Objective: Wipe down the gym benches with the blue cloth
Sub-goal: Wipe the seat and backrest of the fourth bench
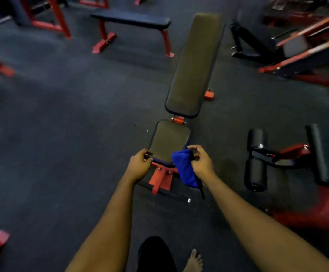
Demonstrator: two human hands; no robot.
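Holding: the right grip (202, 161) is pinching the blue cloth (183, 169) between thumb and curled fingers. The cloth is hanging bunched below the hand at the near right corner of the seat pad (169, 142) (a dark strip is dangling beside it, and I cannot tell what it is).
Bracing: the left grip (140, 165) is clenching round the near left corner of the seat pad, or so it is appearing from above.
Bench axis: the bench is running lengthwise away from the person, with the seat pad lying nearest and the back pad (195, 65) stretching beyond it. Its far end is pointing slightly to the right.
Cloth to surface: the cloth is sitting at the near end of that axis, hanging off the edge and not yet lying on the padding. All the padding is lying ahead of it.
Nearer hand: both are reaching about equally far, but only the right is carrying the cloth.
Coming move: it is probably calling for spreading the cloth on the seat and pushing it forward along the long axis.
Second bench: a flat bench (132, 20) is standing well apart at the back left, lying crosswise.
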